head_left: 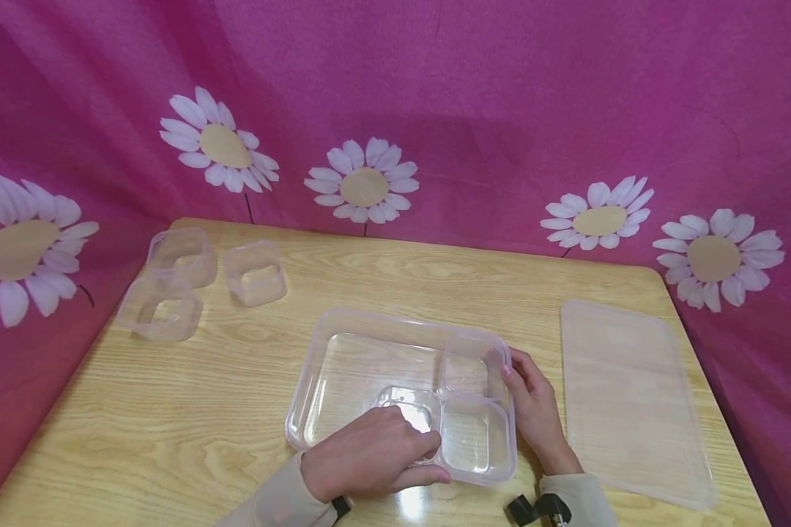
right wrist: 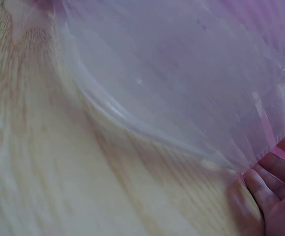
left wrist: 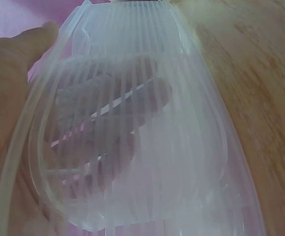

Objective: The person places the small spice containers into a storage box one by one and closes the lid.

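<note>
A large clear rectangular plastic container (head_left: 369,322) sits at the middle front of the table. Two small square containers (head_left: 464,362) stand in its right end, one behind the other. Beside them, a third small container (head_left: 390,395) is partly hidden under my left hand (head_left: 369,450). That hand's fingers reach down inside it, while the thumb stays at the large container's near rim. Through the ribbed clear wall (left wrist: 182,147), the left wrist view shows the curled fingers (left wrist: 108,108). My right hand (head_left: 537,402) grips the large container's right side, thumb at the rim and fingers (right wrist: 275,172) against the outer wall.
Several more small clear containers (head_left: 255,274) stand at the table's back left. A flat translucent lid (head_left: 633,410) lies on the right. Pink cloth with daisies (head_left: 461,88) hangs behind the wooden table (head_left: 237,373) and along its sides.
</note>
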{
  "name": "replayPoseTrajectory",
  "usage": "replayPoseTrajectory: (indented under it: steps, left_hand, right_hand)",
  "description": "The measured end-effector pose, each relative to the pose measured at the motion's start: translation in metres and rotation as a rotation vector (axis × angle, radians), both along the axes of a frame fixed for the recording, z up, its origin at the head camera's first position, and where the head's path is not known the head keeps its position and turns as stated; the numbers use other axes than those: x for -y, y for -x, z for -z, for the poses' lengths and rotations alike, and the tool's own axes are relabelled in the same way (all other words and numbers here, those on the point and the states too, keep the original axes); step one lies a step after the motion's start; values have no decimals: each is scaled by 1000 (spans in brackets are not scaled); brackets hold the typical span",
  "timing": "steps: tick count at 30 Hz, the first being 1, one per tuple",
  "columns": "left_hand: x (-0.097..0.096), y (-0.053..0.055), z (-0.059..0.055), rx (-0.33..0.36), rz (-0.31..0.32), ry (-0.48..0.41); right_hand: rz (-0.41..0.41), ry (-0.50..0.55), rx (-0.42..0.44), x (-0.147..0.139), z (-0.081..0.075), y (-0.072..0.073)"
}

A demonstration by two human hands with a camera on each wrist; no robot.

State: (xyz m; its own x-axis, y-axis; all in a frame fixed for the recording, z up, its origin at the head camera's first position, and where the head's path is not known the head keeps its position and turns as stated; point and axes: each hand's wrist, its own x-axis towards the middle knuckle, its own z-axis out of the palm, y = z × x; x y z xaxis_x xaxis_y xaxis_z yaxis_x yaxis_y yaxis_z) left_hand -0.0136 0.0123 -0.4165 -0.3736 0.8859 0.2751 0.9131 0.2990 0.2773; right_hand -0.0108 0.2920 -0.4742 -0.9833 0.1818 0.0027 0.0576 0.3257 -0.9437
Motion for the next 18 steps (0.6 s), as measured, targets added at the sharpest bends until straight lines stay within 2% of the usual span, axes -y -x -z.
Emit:
replayPoseTrajectory:
  steps: [18]
  left_hand:
    - [0, -1, -1, 21, -12, 33]
  right_hand:
    - [9, 1, 6, 1, -2, 0]
